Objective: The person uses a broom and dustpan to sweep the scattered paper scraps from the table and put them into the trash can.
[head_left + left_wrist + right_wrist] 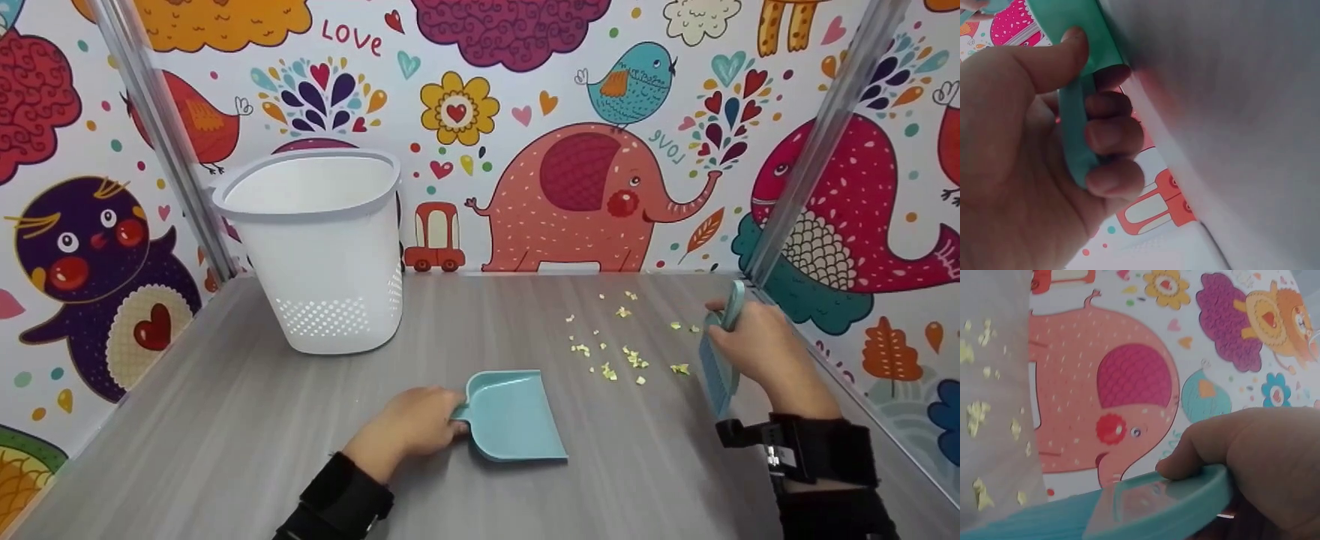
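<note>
The left hand (pixel 420 421), fingers curled, holds the dustpan (pixel 517 416) by its handle mid-worktop (pixel 247 427); over to the right, the right hand (pixel 765 349) grips the brush (pixel 718 364) beside the scattered yellowish bits (pixel 608 372); sweeping seems in hand, the next move calling, I'd say, for a leftward stroke.

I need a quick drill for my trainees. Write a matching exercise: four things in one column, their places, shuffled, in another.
Things
1. Dustpan
2. Hand brush
3. Perforated basket
4. Yellow scraps

Places
A. In the right hand
B. Scattered over the tabletop
C. In the left hand
D. Standing at the tabletop's far left

Pairs: 1-C, 2-A, 3-D, 4-B
</note>
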